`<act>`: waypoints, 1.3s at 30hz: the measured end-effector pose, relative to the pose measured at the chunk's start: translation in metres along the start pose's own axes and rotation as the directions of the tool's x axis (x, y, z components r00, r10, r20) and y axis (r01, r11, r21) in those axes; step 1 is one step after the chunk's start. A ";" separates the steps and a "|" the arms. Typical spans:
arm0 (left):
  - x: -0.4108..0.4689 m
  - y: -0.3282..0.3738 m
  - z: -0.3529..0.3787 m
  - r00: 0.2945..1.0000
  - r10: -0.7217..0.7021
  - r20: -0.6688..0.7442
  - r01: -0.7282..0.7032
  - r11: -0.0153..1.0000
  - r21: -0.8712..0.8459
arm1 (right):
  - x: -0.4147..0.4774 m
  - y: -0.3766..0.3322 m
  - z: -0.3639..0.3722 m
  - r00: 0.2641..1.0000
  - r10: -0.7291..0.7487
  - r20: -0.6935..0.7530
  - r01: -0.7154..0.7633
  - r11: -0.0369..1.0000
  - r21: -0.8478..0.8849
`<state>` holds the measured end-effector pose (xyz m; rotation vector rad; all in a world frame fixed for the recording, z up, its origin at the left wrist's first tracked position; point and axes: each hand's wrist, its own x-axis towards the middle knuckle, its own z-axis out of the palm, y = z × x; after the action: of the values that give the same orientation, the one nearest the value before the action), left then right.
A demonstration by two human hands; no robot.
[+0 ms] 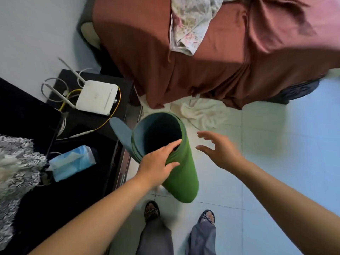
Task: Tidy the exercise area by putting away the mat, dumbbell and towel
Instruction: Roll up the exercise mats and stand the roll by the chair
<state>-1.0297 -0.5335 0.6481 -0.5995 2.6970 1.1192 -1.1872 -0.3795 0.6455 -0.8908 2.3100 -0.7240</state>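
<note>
head view.

the rolled green mat [176,173] stands on end on the tiled floor [276,144], slightly tilted. its open top faces the camera, and a loose blue-grey flap of its outer end sticks out to the left. the mat stands just beside the edge of the dark cabinet [82,190], ahead of the person's sandalled feet [151,210].

left hand [156,162]: grasping the mat's top rim, forefinger over the rim into the hollow, thumb on the outer wall.

right hand [220,150]: released, fingers spread, near the mat's right side, not touching it.

the white towel [204,113] lies crumpled on the floor beyond the mat, at the corner of the bed [202,70], below its hanging brown sheet.

a white router [96,97] with cables sits on a black stand [121,85] left of the mat. a blue tissue pack [73,162] lies on the cabinet.
</note>
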 end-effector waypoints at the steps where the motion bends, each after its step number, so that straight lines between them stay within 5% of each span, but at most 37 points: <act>1: -0.011 0.008 -0.014 0.999 0.035 0.025 -0.036 0.999 0.039 | -0.010 -0.016 -0.017 1.000 -0.009 -0.007 0.009 1.000 -0.012; 11: -0.102 0.068 -0.145 0.964 0.255 0.073 -0.265 0.943 0.202 | -0.086 -0.156 -0.090 0.931 -0.333 0.151 0.364 0.884 -0.293; 21: -0.168 0.096 -0.179 0.984 0.175 -0.024 -0.170 0.976 0.135 | -0.097 -0.202 -0.105 0.770 -0.591 0.240 0.635 0.676 -0.374; 29: -0.227 0.137 -0.144 0.961 -0.031 -0.276 0.044 0.998 0.040 | -0.115 -0.199 -0.122 0.491 -0.803 0.338 0.871 0.447 -0.205; 39: -0.341 0.156 -0.070 0.694 -0.409 -0.593 0.361 0.910 -0.205 | -0.166 -0.221 -0.080 0.168 -0.894 0.415 0.979 0.202 0.039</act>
<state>-0.7863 -0.3802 0.8986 -1.7437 2.7939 1.0253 -1.0423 -0.3782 0.8943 -2.4780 1.2234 -0.6144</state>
